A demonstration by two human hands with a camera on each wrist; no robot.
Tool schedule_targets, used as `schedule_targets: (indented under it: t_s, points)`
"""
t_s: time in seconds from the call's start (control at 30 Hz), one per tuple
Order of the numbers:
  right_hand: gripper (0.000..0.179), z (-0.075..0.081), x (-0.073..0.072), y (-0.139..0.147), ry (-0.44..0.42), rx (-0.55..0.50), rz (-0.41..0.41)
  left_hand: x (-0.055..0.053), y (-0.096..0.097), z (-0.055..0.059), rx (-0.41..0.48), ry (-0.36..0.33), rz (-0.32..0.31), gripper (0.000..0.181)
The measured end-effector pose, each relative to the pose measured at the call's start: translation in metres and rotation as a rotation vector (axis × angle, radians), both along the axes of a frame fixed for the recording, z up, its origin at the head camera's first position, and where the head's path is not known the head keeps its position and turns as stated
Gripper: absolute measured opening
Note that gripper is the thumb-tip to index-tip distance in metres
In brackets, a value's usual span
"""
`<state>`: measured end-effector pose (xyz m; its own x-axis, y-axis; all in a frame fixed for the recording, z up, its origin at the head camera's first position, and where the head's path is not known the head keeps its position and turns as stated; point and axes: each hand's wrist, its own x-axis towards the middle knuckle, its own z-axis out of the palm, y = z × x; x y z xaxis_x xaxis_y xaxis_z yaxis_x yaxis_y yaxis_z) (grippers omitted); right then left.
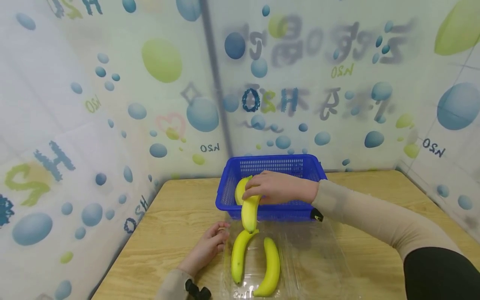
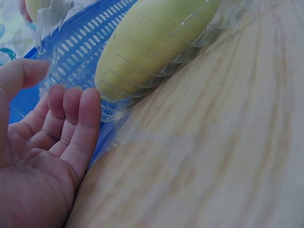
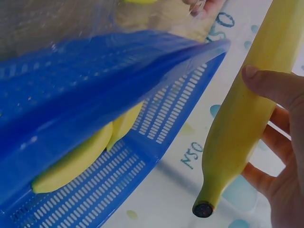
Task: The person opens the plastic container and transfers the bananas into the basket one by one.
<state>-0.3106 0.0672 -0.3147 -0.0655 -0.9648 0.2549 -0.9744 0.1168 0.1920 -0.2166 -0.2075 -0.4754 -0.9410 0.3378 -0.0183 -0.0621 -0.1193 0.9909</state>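
Right hand (image 1: 279,187) pinches smooth yellow curved banana (image 1: 249,215) between thumb and fingers, before near wall of blue perforated plastic basket (image 1: 271,166). Basket at 12 o'clock from clear plastic container (image 1: 318,266). Two yellow bananas (image 1: 238,258) inside container, at 7 and 5 o'clock below held banana. Left hand (image 1: 207,248) relaxed, fingers loosely bent, thumb apart, at container's 10 o'clock edge. More bananas (image 3: 78,162) inside basket.
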Motion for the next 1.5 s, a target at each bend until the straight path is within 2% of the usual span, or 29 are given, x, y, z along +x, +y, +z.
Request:
schedule_targets:
  t_s: [0.4,0.77,0.93,1.5]
  points:
    - [0.041,-0.001,-0.023,0.004,-0.007,0.006,-0.066,-0.001,0.000,0.001,-0.016,-0.003,0.003,0.034]
    - [0.037,0.000,-0.039,0.001,-0.035,0.041,-0.135,0.000,0.000,0.000,-0.008,0.005,0.000,0.033]
    - [0.036,-0.002,-0.045,-0.001,-0.048,0.047,-0.144,-0.001,0.000,-0.001,-0.007,0.005,0.000,0.035]
    - [0.037,-0.009,-0.067,0.001,-0.090,0.063,-0.251,-0.001,0.000,0.000,-0.009,-0.003,0.003,0.031]
